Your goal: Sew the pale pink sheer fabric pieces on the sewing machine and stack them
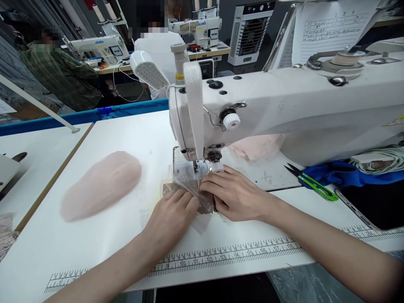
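Note:
A white sewing machine [277,97] stands over the table, its needle and presser foot area [196,166] just beyond my fingers. Thin, sheer fabric [201,225] lies beneath the needle and runs down between my hands. My left hand [173,212] has its fingers curled and closed on this fabric, left of the needle. From the right, my right hand [235,193] presses bent fingers onto the fabric close to the presser foot, thumb tucked under. The fingertips of both hands are partly hidden. A pale pink oval stack of sheer fabric [102,185] lies to the left.
More pink fabric [257,147] lies behind the needle. Green-handled thread snips [320,187], a blue cloth [334,173] and a phone [375,204] are at right. A printed ruler [221,257] follows the front edge. Two people sit beyond near other machines.

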{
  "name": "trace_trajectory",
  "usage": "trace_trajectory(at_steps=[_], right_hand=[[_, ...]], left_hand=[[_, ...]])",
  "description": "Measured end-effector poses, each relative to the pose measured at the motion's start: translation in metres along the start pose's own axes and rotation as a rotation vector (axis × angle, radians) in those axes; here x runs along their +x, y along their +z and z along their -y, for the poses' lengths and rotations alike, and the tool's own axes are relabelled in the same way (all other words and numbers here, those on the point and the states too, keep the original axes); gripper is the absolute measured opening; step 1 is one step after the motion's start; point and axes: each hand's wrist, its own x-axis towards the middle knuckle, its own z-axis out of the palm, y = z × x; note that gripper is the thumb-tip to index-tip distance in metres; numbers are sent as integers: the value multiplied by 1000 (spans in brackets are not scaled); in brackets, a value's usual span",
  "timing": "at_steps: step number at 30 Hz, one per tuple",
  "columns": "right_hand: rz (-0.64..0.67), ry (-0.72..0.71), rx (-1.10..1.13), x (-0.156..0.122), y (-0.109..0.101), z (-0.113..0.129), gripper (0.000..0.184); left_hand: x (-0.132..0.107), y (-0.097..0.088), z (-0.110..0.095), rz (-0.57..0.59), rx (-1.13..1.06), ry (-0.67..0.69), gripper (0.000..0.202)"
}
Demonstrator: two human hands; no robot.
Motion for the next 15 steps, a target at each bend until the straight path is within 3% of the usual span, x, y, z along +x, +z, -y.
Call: trace_trajectory(at_steps=[4, 6, 9, 13, 15], right_hand=[[-69, -3, 17, 2, 4, -1, 23], [-150, -3, -3, 3, 8, -2, 18], [-224, 25, -15, 4, 13, -2, 20], [-213, 78, 29, 4, 13, -4, 19], [-204, 91, 34, 4, 13, -5, 19]], left_hand=[[6, -17, 10, 0, -517, -362, 24], [11, -29, 14, 9, -636, -442, 23], [18, -41, 17, 99, -547, -345, 22], [22, -38, 20, 244, -126, -95, 45], [23, -32, 22, 224, 69, -65, 34]])
